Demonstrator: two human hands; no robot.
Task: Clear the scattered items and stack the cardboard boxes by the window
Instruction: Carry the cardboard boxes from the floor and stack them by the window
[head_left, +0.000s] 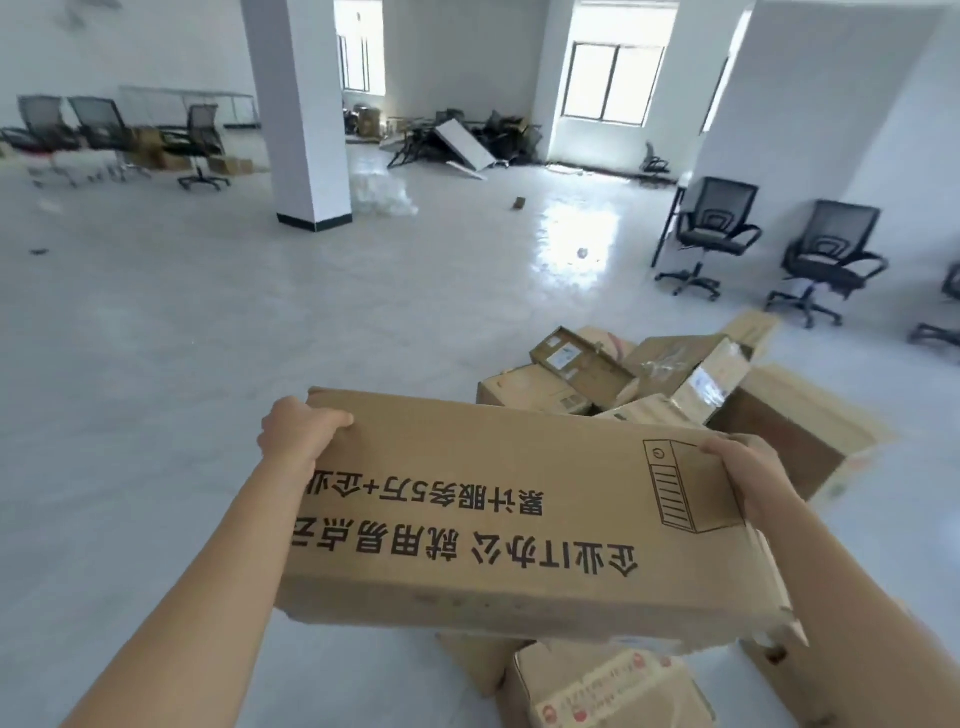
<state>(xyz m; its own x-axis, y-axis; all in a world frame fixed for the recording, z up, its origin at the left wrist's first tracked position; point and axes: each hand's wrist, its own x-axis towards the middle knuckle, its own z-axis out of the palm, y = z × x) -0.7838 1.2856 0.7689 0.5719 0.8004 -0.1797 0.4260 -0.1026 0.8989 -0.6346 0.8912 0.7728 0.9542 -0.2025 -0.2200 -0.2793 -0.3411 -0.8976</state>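
A long cardboard box (519, 509) is held in the air at the centre of the view. It is tilted slightly down to the right, and its printed face with black characters and a drawing of a computer tower is turned up.

The left hand (296, 431), at 9 o'clock of the box, has its fingers curled over the far left corner and clamped on the edge. The right hand (737, 462), at 3 o'clock, grips the right end. Its fingers wrap over the far edge, so their tips are hidden.

Under the box at 6 o'clock, a taped carton (608, 686) with red round marks lies on the floor, touching other brown cartons.

Just beyond the box, at 1 to 2 o'clock, is a heap of boxes (675, 374). They are open, tilted and leaning on each other, and a big plain carton (795, 431) lies at the heap's right side.

The floor (208, 338) is pale grey and glossy, with window glare at 1 o'clock.

Further off at 2 o'clock, two black mesh office chairs (711, 228) stand side by side along the white wall. At 11 o'clock a square white pillar (301, 104) has crumpled clear plastic (382, 195) just beside its base.

At 10 o'clock, far away, more chairs (202, 140) stand among small cartons.

At 12 to 1 o'clock a bright window (613, 78) is set in the far wall, with dark jumbled debris (462, 137) piled on the floor to its left.
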